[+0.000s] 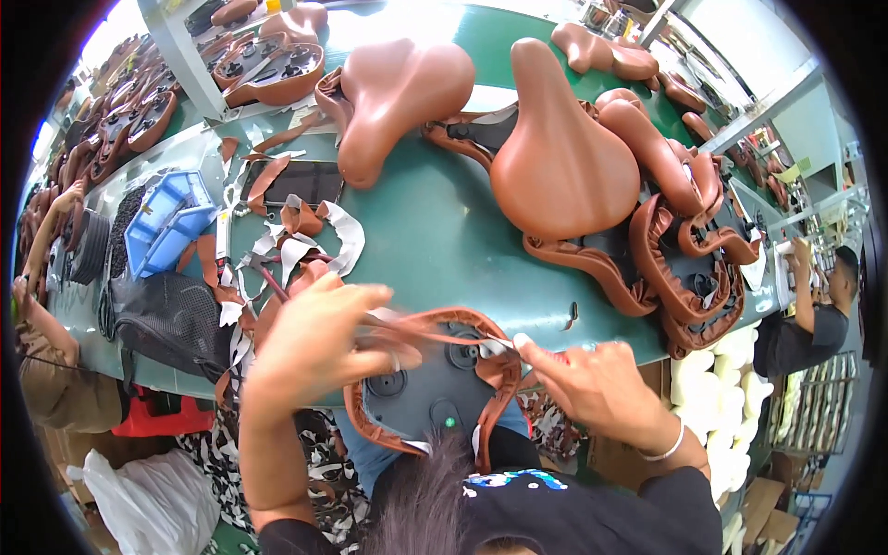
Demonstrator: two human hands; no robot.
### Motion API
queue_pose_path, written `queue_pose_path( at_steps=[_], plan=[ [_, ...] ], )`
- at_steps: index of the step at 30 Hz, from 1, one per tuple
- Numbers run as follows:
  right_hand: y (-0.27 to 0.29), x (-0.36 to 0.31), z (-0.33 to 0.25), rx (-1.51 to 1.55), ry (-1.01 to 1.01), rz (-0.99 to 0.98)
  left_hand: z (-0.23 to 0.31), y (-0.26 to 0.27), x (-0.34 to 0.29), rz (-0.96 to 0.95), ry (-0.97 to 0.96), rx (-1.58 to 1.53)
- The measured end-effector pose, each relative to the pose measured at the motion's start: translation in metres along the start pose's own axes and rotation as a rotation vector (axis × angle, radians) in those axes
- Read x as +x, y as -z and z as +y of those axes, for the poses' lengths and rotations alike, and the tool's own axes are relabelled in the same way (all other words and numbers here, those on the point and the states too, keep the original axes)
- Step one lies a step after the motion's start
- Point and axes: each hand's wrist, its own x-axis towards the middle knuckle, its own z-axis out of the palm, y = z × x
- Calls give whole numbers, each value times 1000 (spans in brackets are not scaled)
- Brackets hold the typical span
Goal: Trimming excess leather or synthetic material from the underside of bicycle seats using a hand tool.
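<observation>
An upturned bicycle saddle (421, 407) with a black base and brown cover folded over its rim rests at the table's near edge, against my lap. My left hand (319, 342), blurred by motion, is above the saddle's left side, its fingers on a narrow brown strip (435, 331) of cover material. The strip stretches rightward to my right hand (597, 384), which is closed at the saddle's right rim. A pale tip and a bit of red show at its fingers; the thing itself is mostly hidden. A dark red handle (270, 280) lies beside my left hand.
Brown saddles (564, 171) are piled right of centre on the green table (416, 240); another saddle (398, 102) stands farther back. Cut scraps (342, 236), a blue bin (171, 222) and a black mesh bag (176, 319) lie left. People (814, 314) work at both sides.
</observation>
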Motion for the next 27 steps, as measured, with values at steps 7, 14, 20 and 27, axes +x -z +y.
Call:
queue_pose_path(
  at_steps=[7, 14, 20, 27],
  plan=[
    [-15, 4, 12, -5, 51, 38, 4, -58, 53, -304, 88, -983],
    [-51, -57, -50, 426, -410, 17, -37, 3, 3, 938, -473, -1564],
    [-98, -54, -41, 818, -403, 480, -13, -64, -8, 339, 172, 23],
    [-69, -29, 14, 864, -459, 837, -15, -29, 4, 563, 454, -1171]
  ],
)
